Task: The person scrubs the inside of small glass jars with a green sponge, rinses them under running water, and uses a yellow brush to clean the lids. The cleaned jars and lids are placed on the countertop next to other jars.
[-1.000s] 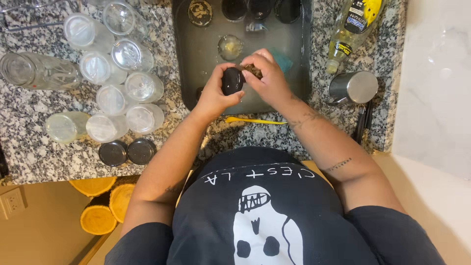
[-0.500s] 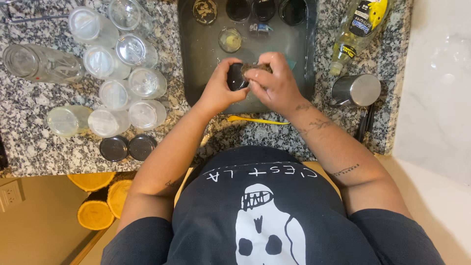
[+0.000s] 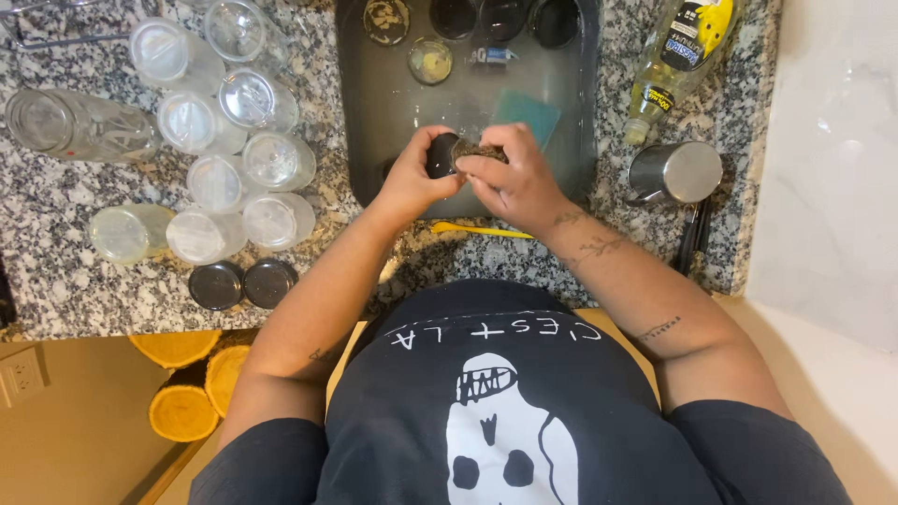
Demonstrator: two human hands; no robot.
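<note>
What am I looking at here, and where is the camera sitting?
No machine here: a camera on a person's head looks straight down at their own hands over a sink set in a speckled stone counter. The left hand holds a small dark lid, and the right hand presses a scrubbing pad against it. Clear jars stand upside down on the left, with two black lids beside them. A soap bottle and a steel cup sit on the right.

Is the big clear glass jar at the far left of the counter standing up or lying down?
Lying down: the clear glass jar rests sideways on the granite counter.
</note>
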